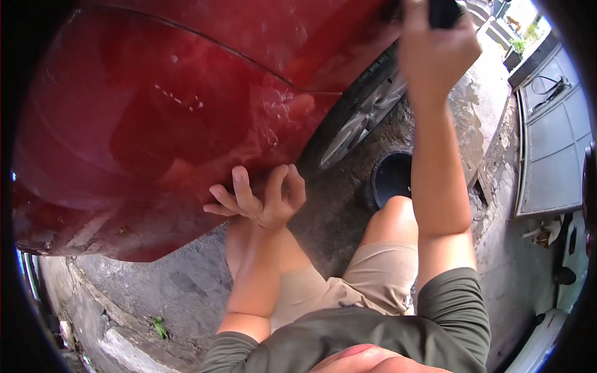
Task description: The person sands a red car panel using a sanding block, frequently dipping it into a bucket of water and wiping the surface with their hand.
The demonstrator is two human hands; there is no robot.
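Observation:
A red car body panel (205,112) fills the upper left, wet-looking, with pale scuffs and a curved seam. In front of its lower edge is my left hand (267,199), empty, palm turned up and fingers spread and partly curled. I cannot tell whether its fingertips touch the paint. My right hand (441,59) is raised at the upper right beside the car, somewhat smeared by motion. Its fingers are closed round a dark black thing (445,12), cut off by the top rim, so its kind is unclear. Below that hand sits the car's wheel (364,118) with silver spokes.
A dark bucket (393,177) stands on the wet ground just past my right knee. Rough concrete (168,298) spreads along the lower left, with a small green plant (160,328). At the far right, a grey panelled gate (553,130) leans outward, and a pale vehicle (547,336) is partly visible.

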